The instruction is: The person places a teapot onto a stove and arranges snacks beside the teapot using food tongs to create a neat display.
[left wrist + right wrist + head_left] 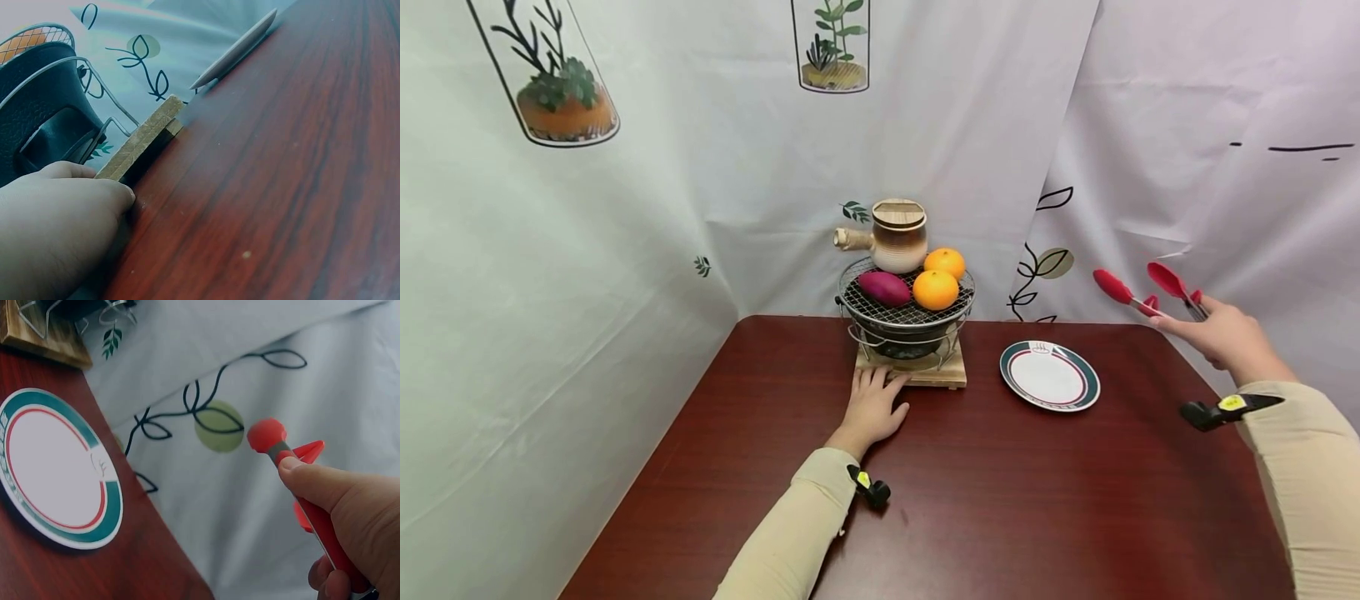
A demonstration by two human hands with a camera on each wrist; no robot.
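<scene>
My right hand (1234,337) holds red-tipped tongs (1114,287) up past the table's right edge. Their two tips stand apart with nothing between them; in the right wrist view the thumb lies along the red handle (328,540). My left hand (871,410) rests at the front edge of a wooden board (951,371), fingers extended onto it and thumb out to the side. On that board stands a black tabletop grill (906,337). Its mesh rack bears a purple sweet potato (884,288), two oranges (936,290) and a brown-and-cream clay pot (899,246).
A white plate (1047,377) with a green and red rim lies right of the grill on the dark red table (1000,500). Printed cloth (760,167) hangs close behind the table and along its left side.
</scene>
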